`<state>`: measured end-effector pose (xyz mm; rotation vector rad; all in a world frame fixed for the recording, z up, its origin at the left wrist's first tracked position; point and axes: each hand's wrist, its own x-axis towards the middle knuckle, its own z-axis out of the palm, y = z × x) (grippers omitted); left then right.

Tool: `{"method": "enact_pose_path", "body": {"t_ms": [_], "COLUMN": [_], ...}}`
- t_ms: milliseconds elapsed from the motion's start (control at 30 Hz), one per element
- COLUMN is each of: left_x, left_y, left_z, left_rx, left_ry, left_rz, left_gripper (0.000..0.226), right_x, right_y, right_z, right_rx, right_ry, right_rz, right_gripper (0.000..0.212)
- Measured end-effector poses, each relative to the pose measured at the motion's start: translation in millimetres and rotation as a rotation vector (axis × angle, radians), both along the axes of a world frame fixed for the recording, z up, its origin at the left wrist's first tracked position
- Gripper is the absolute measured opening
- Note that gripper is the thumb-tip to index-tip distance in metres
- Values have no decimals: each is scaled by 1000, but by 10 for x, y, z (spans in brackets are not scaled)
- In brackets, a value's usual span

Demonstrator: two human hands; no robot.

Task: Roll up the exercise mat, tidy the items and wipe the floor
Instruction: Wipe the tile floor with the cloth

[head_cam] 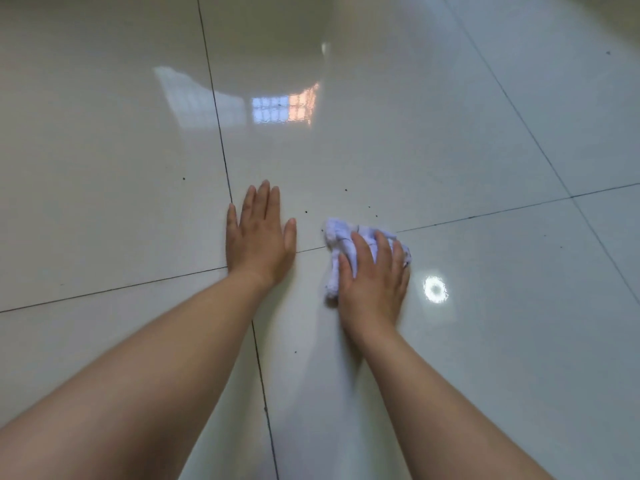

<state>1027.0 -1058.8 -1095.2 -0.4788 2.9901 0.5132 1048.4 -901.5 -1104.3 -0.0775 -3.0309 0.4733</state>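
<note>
right hand [375,277] presses crumpled cloth [341,235] on glossy tiles [485,150]

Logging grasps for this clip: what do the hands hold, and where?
The right hand presses the white cloth to the floor from on top; left hand flat, holding nothing.
</note>
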Motion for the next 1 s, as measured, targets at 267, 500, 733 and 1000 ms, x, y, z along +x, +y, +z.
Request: {"method": "enact_pose_path", "body": {"t_ms": [267, 500, 733, 1000], "left_x": [-57, -37, -31, -31], "left_y": [-6, -5, 19, -3], "left_z": [-11, -34, 2, 15], "left_rx": [-32, -41, -76, -41], "left_ry": [14, 24, -26, 20], "left_rz": [20, -4, -20, 0], "left_gripper": [62, 71, 62, 72], "right_x": [-563, -422, -550, -988], "right_y": [-182, 43, 5, 43], "right_z": [138, 142, 122, 159], "right_rx": [-34, -52, -66, 27], "right_ry": [-98, -113, -71, -252], "right_rz": [150, 57, 118, 224], "right_gripper": [45, 61, 46, 68]}}
